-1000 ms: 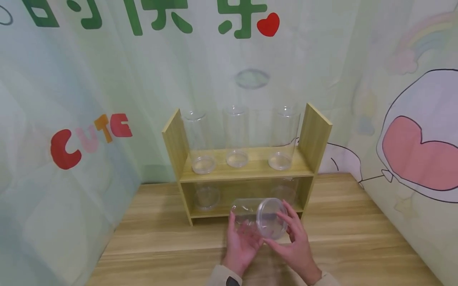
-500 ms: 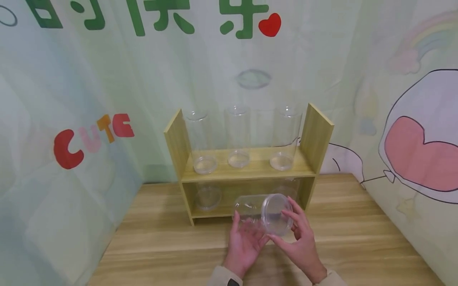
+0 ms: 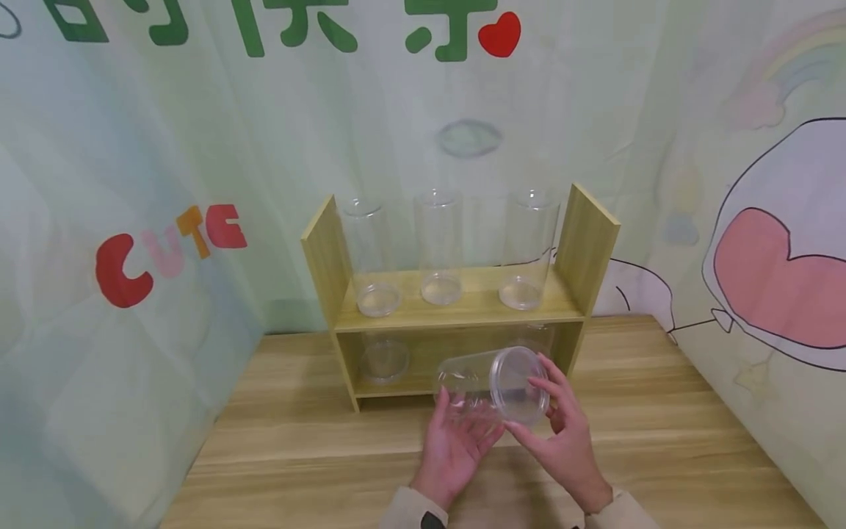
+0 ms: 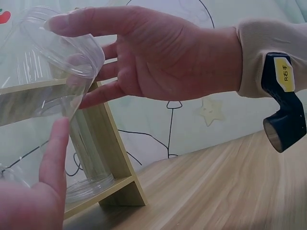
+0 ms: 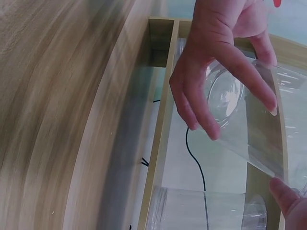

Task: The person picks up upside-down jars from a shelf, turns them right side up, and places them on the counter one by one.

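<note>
1. A clear jar [image 3: 465,373], tipped on its side, is held in front of a small wooden shelf [image 3: 456,320] above a wood-grain table [image 3: 291,455].
2. The left hand [image 3: 454,447] grasps its body from below, thumb along one side.
3. The right hand [image 3: 567,447] grips its rimmed end between thumb and fingers.
4. Three upright cylinders [image 3: 441,289] line the upper tier; two more cylinders [image 3: 385,361] stand below, before a printed backdrop [image 3: 330,132].

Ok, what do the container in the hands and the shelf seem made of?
Container: probably clear, glossy plastic, possibly glass; the shelf shows through it and highlights glint. Shelf: probably wood or wood-look board, satin finish, with pale tan panels and faint grain.
</note>
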A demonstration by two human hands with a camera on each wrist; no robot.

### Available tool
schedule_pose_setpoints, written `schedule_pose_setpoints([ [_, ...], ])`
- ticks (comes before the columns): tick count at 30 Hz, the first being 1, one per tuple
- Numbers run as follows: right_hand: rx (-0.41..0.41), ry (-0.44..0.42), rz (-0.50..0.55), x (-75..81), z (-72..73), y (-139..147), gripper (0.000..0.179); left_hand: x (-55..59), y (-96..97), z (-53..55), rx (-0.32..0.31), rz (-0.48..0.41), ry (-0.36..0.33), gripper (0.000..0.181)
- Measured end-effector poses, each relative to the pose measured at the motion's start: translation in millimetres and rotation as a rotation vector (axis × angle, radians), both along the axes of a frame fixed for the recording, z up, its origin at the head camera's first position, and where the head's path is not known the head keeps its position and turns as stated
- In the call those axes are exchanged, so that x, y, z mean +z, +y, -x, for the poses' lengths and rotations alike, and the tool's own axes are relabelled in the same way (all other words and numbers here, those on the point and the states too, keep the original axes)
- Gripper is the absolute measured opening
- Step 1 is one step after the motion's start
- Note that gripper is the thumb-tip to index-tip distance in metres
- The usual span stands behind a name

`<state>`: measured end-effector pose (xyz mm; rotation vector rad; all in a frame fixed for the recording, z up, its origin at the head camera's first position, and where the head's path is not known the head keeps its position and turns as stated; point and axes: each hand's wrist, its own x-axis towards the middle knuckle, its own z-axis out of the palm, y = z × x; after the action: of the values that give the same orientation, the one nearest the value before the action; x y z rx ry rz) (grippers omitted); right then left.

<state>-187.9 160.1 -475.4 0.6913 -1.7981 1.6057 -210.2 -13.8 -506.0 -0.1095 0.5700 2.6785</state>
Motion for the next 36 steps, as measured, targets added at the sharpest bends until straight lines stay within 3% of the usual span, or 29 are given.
schedule_pose_setpoints([
  [6,0.005,0.002,-0.013,4.2,-1.4,-2.8,0.071,-0.3,-4.0,-1.9,0.000,0.047,-0.005,0.067],
  [13,0.020,0.028,0.003,12.0,1.9,0.1,0.072,2.3,-6.7,-0.7,-0.031,0.065,0.036,0.079],
  [20,0.021,-0.008,0.006,19.9,2.4,2.9,0.074,5.9,-11.9,3.6,-0.083,0.110,0.112,0.056],
  [25,0.027,-0.003,0.006,23.8,2.3,5.0,0.075,7.2,-16.7,5.7,-0.124,0.167,0.174,0.048],
  [31,0.050,0.040,0.016,27.0,4.5,7.8,0.075,8.5,-23.1,8.8,-0.087,0.271,0.246,0.041],
  [36,0.029,-0.008,0.004,29.2,2.7,11.6,0.073,10.5,-29.0,10.3,-0.050,0.387,0.316,0.041],
])
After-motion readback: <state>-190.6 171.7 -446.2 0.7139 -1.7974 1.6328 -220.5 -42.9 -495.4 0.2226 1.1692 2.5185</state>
